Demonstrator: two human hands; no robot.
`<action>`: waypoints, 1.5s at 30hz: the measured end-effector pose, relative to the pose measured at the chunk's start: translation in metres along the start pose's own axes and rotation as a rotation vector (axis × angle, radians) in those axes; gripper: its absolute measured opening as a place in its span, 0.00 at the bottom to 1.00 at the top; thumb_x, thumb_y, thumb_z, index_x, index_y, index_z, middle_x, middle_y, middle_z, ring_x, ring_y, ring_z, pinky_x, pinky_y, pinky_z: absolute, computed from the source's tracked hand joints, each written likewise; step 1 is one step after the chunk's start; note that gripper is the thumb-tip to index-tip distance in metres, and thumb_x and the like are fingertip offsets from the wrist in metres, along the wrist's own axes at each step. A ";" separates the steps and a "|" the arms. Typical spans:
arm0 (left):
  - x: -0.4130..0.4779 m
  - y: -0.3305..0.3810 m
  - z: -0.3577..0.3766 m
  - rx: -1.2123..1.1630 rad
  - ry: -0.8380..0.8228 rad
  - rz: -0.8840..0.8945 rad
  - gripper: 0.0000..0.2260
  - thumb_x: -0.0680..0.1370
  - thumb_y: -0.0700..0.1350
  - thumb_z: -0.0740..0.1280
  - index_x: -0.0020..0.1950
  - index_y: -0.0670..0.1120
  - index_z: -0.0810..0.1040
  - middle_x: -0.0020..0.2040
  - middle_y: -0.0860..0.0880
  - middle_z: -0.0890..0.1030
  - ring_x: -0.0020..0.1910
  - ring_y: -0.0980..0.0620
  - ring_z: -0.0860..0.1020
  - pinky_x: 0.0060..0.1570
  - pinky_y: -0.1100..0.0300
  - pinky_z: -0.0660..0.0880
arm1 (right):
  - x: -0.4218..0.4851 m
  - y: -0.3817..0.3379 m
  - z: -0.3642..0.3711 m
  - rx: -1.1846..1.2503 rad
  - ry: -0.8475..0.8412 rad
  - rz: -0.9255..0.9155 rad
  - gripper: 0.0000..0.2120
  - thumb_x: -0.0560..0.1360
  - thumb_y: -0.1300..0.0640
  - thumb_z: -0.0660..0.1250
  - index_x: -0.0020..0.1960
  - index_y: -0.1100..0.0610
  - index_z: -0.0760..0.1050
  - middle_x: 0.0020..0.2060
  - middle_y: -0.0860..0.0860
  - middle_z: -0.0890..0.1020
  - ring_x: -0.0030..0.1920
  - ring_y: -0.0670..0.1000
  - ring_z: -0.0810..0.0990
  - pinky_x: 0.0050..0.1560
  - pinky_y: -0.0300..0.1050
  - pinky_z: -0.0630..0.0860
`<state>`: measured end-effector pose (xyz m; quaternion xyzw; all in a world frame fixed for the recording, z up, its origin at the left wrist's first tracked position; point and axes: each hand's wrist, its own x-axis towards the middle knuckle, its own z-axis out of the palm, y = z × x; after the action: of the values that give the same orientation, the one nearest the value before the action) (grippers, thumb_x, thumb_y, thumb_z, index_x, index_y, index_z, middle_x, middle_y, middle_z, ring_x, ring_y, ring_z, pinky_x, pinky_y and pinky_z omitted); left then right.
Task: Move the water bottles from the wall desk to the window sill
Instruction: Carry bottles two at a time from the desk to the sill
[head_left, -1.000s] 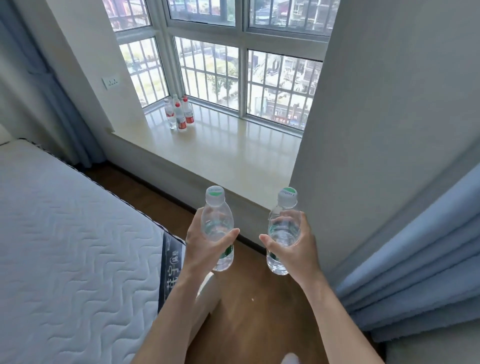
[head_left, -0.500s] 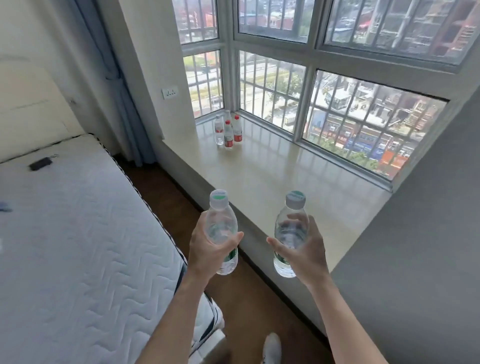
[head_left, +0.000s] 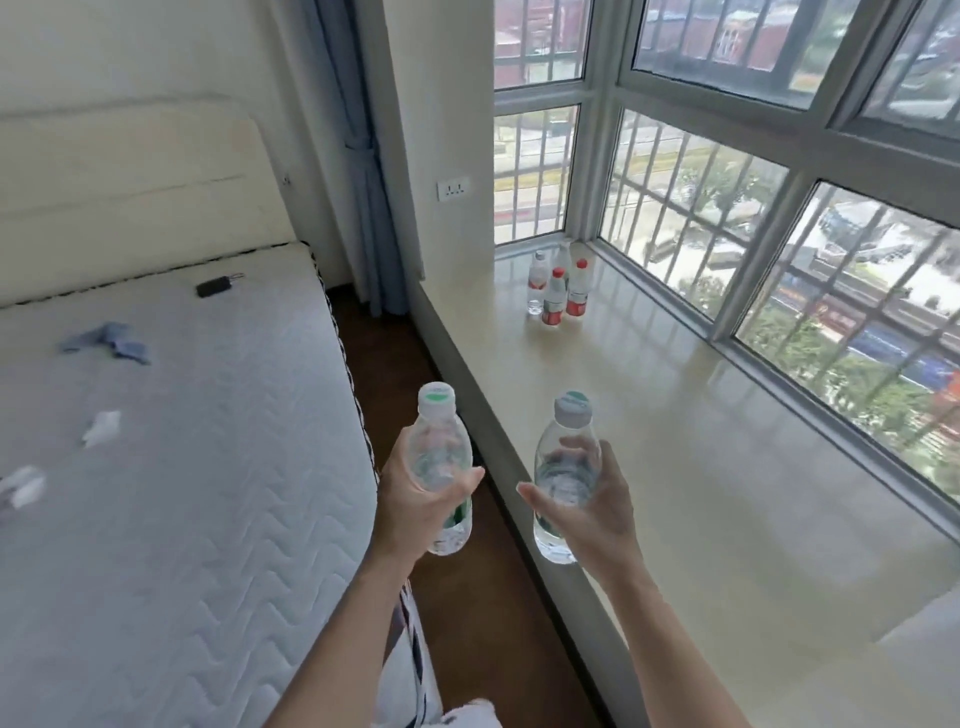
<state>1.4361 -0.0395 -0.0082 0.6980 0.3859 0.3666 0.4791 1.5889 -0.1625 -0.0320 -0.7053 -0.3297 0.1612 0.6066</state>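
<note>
Two water bottles are in the air, upright: one (head_left: 441, 467) wrapped in the left hand (head_left: 415, 512), one (head_left: 563, 483) in the right hand (head_left: 589, 512), at the window sill's (head_left: 675, 467) near edge. Carrying step; next, reach toward the bottles (head_left: 556, 288) in the far corner and set both down.

Two clear green-capped bottles (head_left: 441, 467) (head_left: 566, 483) upright, held; four on sill (head_left: 701, 415)
</note>
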 end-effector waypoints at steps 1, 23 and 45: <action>0.007 -0.001 -0.001 0.002 0.019 -0.005 0.23 0.68 0.42 0.80 0.55 0.57 0.74 0.49 0.59 0.79 0.49 0.65 0.79 0.46 0.72 0.73 | 0.009 0.002 0.006 -0.005 -0.024 -0.004 0.31 0.59 0.40 0.81 0.56 0.46 0.71 0.47 0.46 0.83 0.47 0.51 0.84 0.50 0.61 0.81; 0.327 -0.062 -0.052 -0.033 0.172 -0.142 0.24 0.69 0.41 0.79 0.51 0.62 0.69 0.50 0.62 0.75 0.49 0.72 0.75 0.45 0.78 0.68 | 0.313 0.006 0.205 -0.030 -0.244 -0.014 0.27 0.62 0.50 0.82 0.55 0.44 0.73 0.46 0.44 0.83 0.46 0.46 0.84 0.49 0.47 0.80; 0.648 -0.111 0.022 0.066 -0.086 -0.078 0.24 0.67 0.45 0.80 0.52 0.63 0.70 0.50 0.62 0.77 0.51 0.71 0.74 0.48 0.69 0.70 | 0.599 0.059 0.273 -0.026 -0.046 0.031 0.27 0.64 0.52 0.83 0.56 0.46 0.71 0.46 0.41 0.82 0.47 0.43 0.82 0.50 0.39 0.77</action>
<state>1.7156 0.5554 -0.0276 0.7129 0.4038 0.3045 0.4858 1.8709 0.4353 -0.0437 -0.7141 -0.3346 0.1827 0.5872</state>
